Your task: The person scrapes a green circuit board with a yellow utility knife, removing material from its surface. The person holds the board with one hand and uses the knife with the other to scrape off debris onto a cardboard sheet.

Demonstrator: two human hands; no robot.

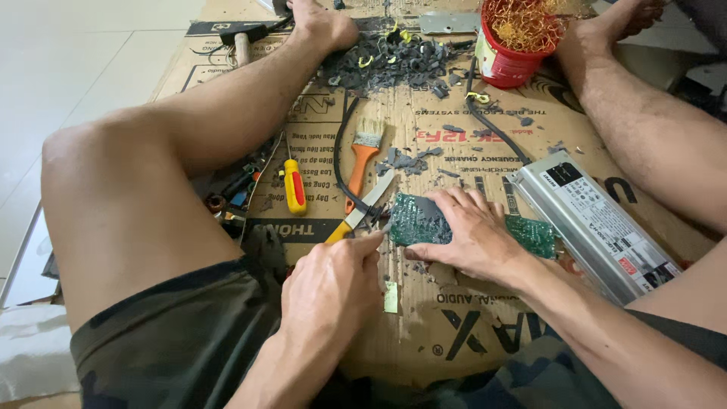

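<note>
A long green circuit board (pixel 415 220) lies on the flattened cardboard (pixel 424 318) between my legs. My right hand (pixel 469 231) presses flat on its middle and covers part of it. My left hand (pixel 333 284) is closed at the board's left end, fingertips touching its edge. A yellow-handled knife (pixel 363 212) lies just above this hand, blade pointing up and right; whether the hand grips it is unclear.
A silver metal power-supply case (pixel 598 223) lies right of the board. An orange brush (pixel 365 151), a yellow-and-red screwdriver (pixel 294 189), a black cable (pixel 341 144), a pile of dark grey chips (pixel 394 60), a red bucket of wire scraps (pixel 515 42) and a hammer (pixel 242 38) surround it.
</note>
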